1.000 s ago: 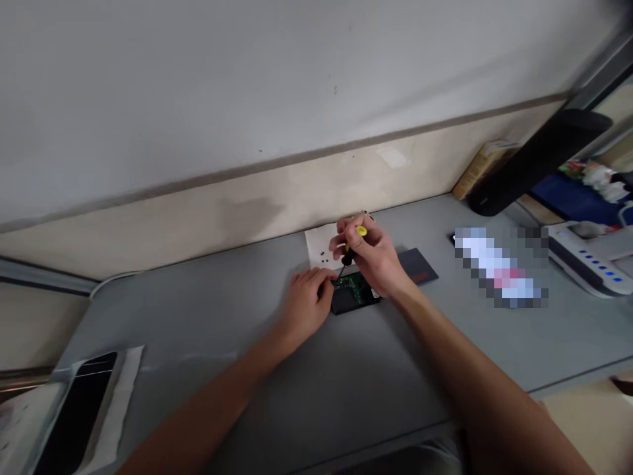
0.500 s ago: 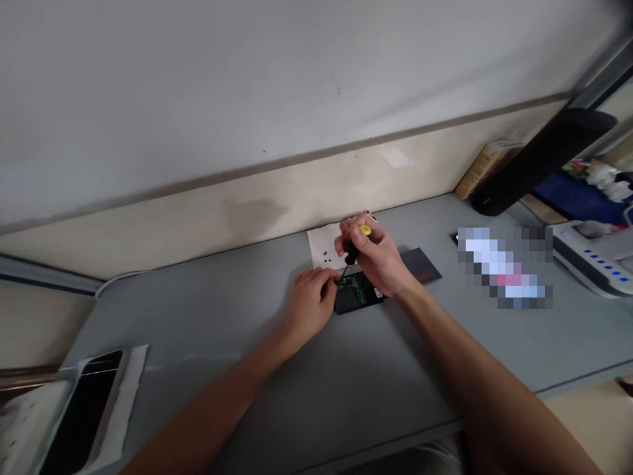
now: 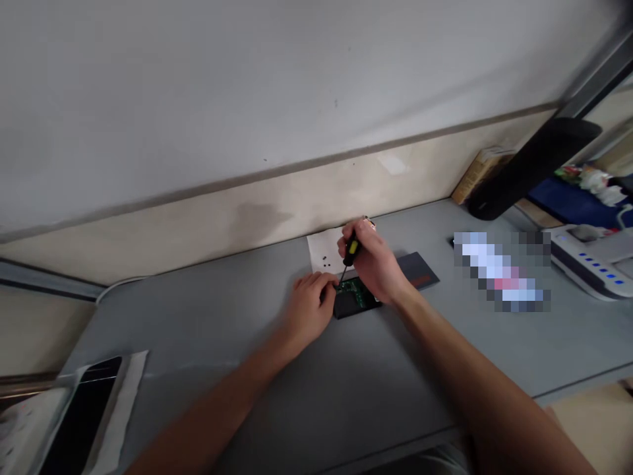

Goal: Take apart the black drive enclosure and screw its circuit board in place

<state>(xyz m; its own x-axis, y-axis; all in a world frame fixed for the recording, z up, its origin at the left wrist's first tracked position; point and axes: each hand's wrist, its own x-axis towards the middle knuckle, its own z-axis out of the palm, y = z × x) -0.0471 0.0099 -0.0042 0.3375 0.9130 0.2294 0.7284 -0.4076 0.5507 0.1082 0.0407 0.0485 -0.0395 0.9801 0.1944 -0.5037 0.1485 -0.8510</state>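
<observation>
Screwdriver (image 3: 351, 251) tipped lower; grey desk (image 3: 208, 330), cream wall behind.

This is looking like a small electronics repair bench. A grey worktable (image 3: 198, 330) is running along a bare wall, a green circuit board (image 3: 355, 291) in a black case is sitting between the hands, loose screws (image 3: 325, 261) are lying on paper (image 3: 324, 251) just beyond, and a phone (image 3: 79, 409) is lying far left.

Both bare forearms are reaching forward and converging toward the counter's far edge. The left hand (image 3: 309, 309) is lying palm down, fingers curled. The right hand (image 3: 373, 260) is arching above it, its grip pinching closed.
</observation>
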